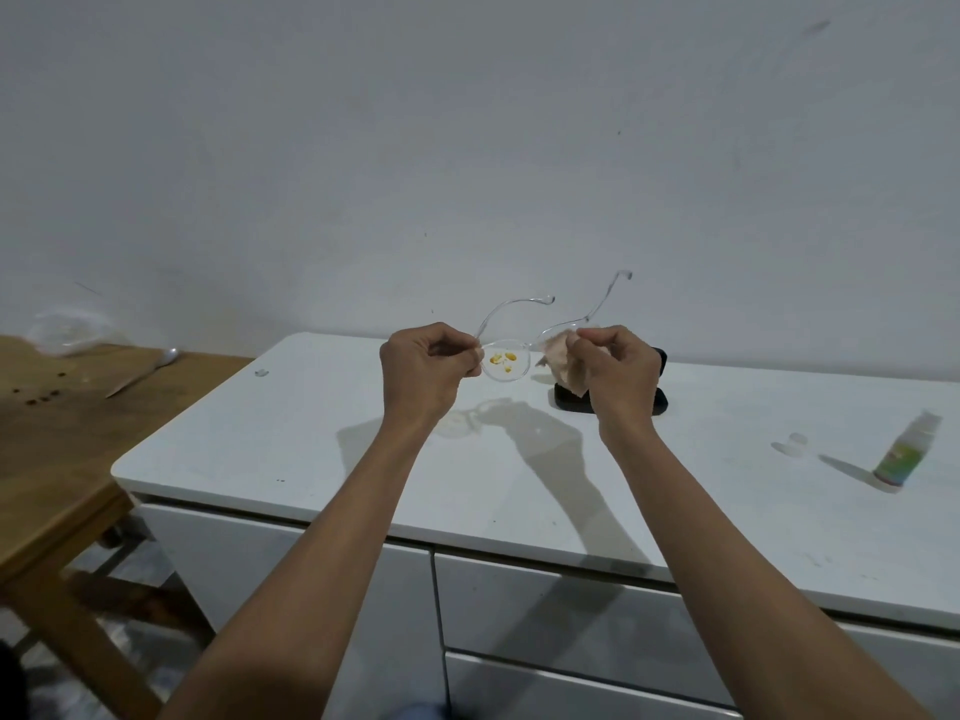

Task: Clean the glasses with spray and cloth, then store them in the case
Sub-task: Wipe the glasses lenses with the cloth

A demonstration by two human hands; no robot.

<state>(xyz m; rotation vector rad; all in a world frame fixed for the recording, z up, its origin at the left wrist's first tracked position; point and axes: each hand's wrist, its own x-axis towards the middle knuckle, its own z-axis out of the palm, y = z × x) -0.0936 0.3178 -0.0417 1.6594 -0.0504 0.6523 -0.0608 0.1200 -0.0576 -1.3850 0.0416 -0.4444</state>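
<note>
I hold the clear, thin plastic-framed glasses (506, 360) above the white counter's (322, 449) back edge, left hand (428, 368) pinching the rim; right hand (615, 368) clenches the pinkish cloth (558, 356). Light, fragile, probably slippery: grip frame, not lenses.

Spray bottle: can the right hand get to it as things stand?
Probably yes, once freed. The spray bottle stands alone on the white counter with nothing beside it on that side, but the right hand holds the cloth against the glasses.
</note>
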